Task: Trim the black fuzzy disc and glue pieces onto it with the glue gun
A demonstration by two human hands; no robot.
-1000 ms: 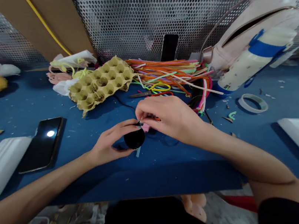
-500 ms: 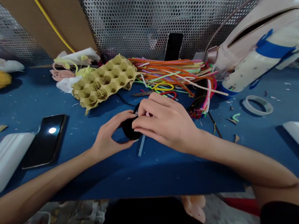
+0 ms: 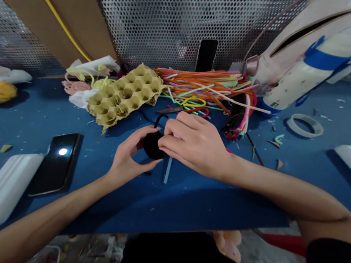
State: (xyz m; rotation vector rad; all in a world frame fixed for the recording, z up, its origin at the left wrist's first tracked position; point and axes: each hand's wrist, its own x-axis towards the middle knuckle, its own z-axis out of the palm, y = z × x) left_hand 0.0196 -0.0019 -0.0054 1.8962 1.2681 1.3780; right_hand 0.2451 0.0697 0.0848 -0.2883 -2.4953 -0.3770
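Note:
My left hand (image 3: 131, 153) curls around a small round black object (image 3: 153, 145) just above the blue table (image 3: 186, 194), thumb below and fingers on top. My right hand (image 3: 194, 141) is closed over the same black object from the right, fingers pinched against it; what the fingertips pinch is hidden. A pale blue stick (image 3: 167, 170) lies on the table right under the hands.
A cardboard egg tray (image 3: 124, 97) and a heap of coloured pipe cleaners (image 3: 208, 88) lie behind the hands, with scissors (image 3: 181, 110) between. A phone (image 3: 57, 162) and white block (image 3: 2, 189) sit left. A tape ring (image 3: 305, 124) and a white bottle (image 3: 302, 76) are at right.
A second ago a small pink piece showed under my right fingertips on the black object; now my right hand covers it. Both hands shifted slightly up and away with the object.

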